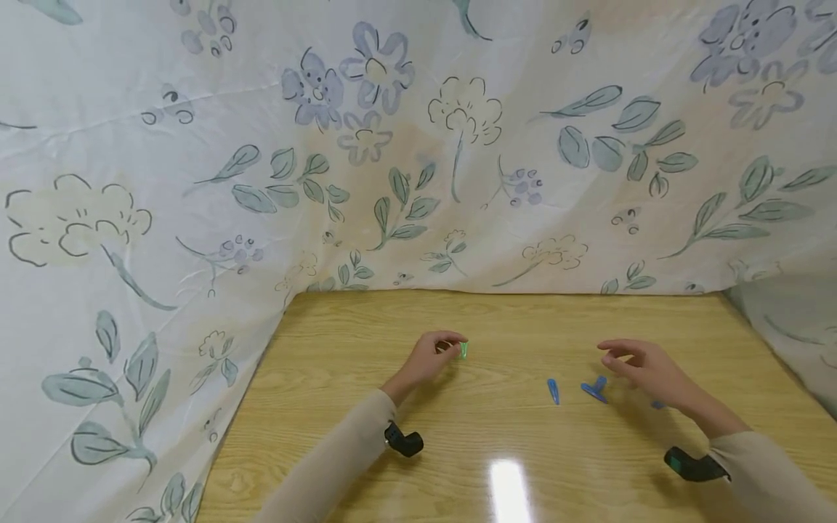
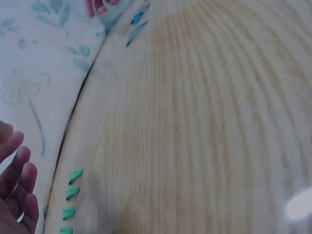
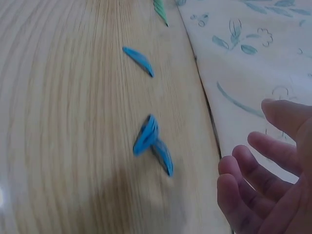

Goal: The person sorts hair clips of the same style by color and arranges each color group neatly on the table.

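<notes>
My left hand (image 1: 437,354) hovers with loosely bent fingers at the far middle of the table, right beside green clips (image 1: 463,350). In the left wrist view several green ends (image 2: 72,192) show in a row near its fingertips, with nothing in the fingers. My right hand (image 1: 647,367) is held over the right side, fingers spread and slightly bent, holding nothing. Below and left of it two blue snap hair clips (image 1: 593,390) lie crossed, one over the other. A single blue hair clip (image 3: 139,61) lies apart, between them and the green ones.
Another blue piece (image 1: 657,404) is partly hidden under my right wrist. The wooden table (image 1: 366,319) ends at a floral cloth (image 1: 405,181) hanging behind and at both sides. Light glares off the table's front (image 1: 508,490).
</notes>
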A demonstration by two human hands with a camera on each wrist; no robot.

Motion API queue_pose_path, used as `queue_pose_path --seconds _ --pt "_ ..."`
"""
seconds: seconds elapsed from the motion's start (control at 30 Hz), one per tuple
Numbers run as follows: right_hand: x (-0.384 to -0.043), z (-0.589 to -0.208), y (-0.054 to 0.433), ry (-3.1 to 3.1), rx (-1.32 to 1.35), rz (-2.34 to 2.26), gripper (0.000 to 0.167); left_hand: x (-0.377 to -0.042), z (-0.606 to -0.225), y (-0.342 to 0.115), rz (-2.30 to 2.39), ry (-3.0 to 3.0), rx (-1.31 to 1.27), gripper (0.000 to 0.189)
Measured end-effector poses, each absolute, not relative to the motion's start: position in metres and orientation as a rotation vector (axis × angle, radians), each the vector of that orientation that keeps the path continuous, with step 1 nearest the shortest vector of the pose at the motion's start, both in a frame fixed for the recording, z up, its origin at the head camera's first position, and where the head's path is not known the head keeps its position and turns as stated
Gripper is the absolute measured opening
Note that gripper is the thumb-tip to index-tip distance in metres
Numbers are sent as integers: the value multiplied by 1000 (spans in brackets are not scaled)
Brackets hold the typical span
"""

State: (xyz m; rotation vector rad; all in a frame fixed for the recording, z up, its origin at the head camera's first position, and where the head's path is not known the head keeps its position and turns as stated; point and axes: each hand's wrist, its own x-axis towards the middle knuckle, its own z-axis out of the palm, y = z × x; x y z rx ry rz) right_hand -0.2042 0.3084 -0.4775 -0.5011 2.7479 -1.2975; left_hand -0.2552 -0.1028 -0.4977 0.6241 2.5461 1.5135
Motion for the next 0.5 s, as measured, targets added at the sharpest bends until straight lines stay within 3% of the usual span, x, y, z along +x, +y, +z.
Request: queue_pose_path --seconds 0.5 --pt "-200 -502 334 2875 -666 -1224 31 -239 -517 -74 1446 2476 701 25"
